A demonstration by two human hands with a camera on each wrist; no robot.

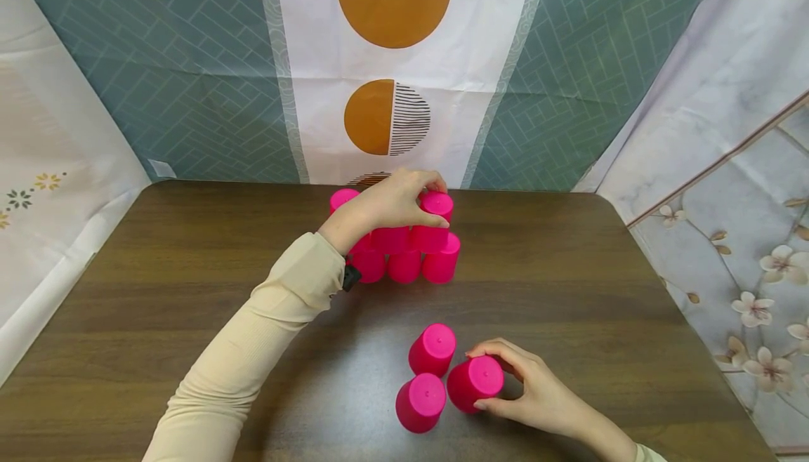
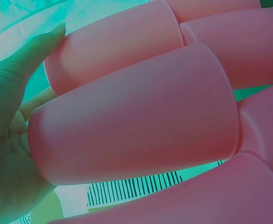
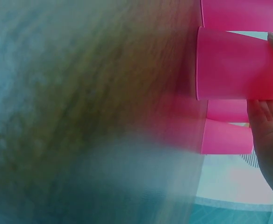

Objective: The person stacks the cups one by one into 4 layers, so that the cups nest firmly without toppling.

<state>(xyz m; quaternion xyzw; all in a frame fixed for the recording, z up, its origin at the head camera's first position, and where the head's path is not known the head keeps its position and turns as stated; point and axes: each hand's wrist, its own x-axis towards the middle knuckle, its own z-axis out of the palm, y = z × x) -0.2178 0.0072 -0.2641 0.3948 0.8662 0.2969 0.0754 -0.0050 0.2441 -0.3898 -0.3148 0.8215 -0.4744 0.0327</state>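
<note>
At the table's far end, the left hand (image 1: 395, 202) clasps the top cup (image 1: 435, 218), seemingly steadying the pink stack (image 1: 404, 251); the right hand (image 1: 527, 385) grips a loose cup (image 1: 475, 382).

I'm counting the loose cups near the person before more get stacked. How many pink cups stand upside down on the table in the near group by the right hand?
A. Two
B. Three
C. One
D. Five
B: the head view shows three upturned pink cups clustered there, one, a second, and a third that the right hand grips.
</note>
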